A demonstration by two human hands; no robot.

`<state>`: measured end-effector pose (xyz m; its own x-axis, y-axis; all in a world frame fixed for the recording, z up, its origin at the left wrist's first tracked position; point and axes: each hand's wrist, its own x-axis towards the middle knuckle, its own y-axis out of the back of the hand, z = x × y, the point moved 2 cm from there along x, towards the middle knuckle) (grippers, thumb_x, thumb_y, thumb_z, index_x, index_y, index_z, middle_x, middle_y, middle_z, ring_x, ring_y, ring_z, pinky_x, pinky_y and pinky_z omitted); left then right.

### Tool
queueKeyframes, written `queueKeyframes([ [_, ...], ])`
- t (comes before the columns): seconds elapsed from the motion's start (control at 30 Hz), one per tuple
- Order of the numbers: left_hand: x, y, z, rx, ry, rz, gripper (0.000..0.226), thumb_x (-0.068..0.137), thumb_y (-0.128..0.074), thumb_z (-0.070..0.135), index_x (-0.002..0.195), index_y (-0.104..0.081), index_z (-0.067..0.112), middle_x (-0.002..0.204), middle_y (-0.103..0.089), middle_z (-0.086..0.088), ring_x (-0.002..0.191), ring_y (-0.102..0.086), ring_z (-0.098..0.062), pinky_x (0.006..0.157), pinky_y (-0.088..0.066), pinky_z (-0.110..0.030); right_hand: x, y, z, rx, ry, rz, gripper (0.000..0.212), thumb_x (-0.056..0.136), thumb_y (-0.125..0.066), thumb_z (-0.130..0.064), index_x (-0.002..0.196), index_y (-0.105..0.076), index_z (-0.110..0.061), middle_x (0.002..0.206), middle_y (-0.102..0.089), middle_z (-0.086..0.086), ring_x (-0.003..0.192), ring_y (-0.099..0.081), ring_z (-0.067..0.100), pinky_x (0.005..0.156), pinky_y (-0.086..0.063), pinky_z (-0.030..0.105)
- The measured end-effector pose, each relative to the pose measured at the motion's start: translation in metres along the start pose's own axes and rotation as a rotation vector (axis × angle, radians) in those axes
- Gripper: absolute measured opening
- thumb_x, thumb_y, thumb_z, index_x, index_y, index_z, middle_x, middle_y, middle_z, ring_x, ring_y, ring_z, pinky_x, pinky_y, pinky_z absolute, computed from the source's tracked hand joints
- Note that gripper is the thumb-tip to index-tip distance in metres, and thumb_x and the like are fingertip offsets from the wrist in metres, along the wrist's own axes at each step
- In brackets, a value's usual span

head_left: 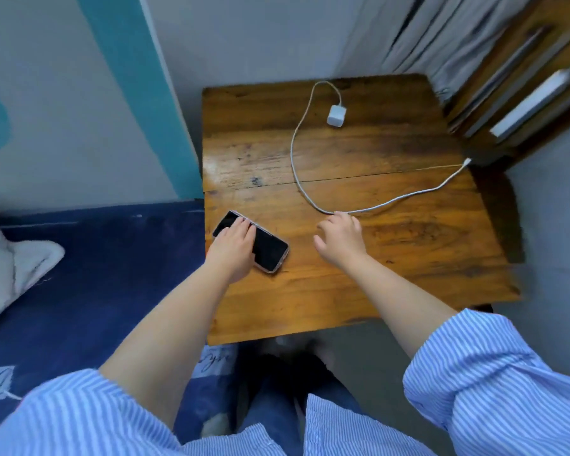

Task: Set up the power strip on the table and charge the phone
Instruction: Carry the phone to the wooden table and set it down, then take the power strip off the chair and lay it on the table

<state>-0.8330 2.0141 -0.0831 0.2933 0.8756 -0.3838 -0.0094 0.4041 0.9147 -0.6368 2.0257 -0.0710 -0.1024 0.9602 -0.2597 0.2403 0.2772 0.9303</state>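
- A person in a blue-and-white striped shirt, sleeves (494, 376) pushed up past the elbows, leans over a small wooden surface (408, 258) set in the corner of a room.
- The left hand (234, 245) lies flat across a dark-screened phone (270, 248), fingers (244, 225) spread over its upper half rather than wrapped round it; the phone rests screen-up near the surface's left edge, beside a blue bed (89, 284).
- The right hand (339, 238) hovers just right of the phone, fingers (344, 218) curled loosely and touching a white cable (293, 149); whether they are pinching it cannot be told.
- The cable loops from the hand up the middle of the surface to a white charger plug (335, 115) lying near the back edge, and its other end (466, 161) trails to the right edge.
- A wooden chair (514, 93) stands against the surface's far right corner, grey curtains (441, 37) behind it.
- A pale cloth (10, 258) lies on the bed at far left.
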Motion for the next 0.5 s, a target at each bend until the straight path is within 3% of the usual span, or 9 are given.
queueKeyframes([
  [0.27, 0.057, 0.052, 0.138, 0.094, -0.219, 0.098, 0.054, 0.091, -0.047, 0.02, 0.138, -0.024, 0.004, 0.153, -0.022, -0.013, 0.143, -0.01, -0.026, 0.114, -0.022, -0.04, -0.057, 0.086, 0.135, 0.072, -0.229, 0.212, 0.032, 0.09, -0.048, -0.024, 0.116, -0.056, -0.007, 0.126, -0.058, 0.012, 0.127, -0.04, 0.028, 0.11, -0.028, 0.044],
  [0.5, 0.081, 0.061, 0.29, 0.059, -0.217, 0.147, 0.054, 0.09, -0.05, 0.021, 0.137, -0.028, 0.006, 0.152, -0.025, -0.012, 0.143, -0.013, -0.027, 0.114, -0.024, -0.041, -0.114, 0.133, 0.28, 0.113, -0.275, 0.3, 0.033, 0.09, -0.05, -0.021, 0.118, -0.055, -0.005, 0.127, -0.058, 0.014, 0.126, -0.043, 0.03, 0.106, -0.036, 0.043],
])
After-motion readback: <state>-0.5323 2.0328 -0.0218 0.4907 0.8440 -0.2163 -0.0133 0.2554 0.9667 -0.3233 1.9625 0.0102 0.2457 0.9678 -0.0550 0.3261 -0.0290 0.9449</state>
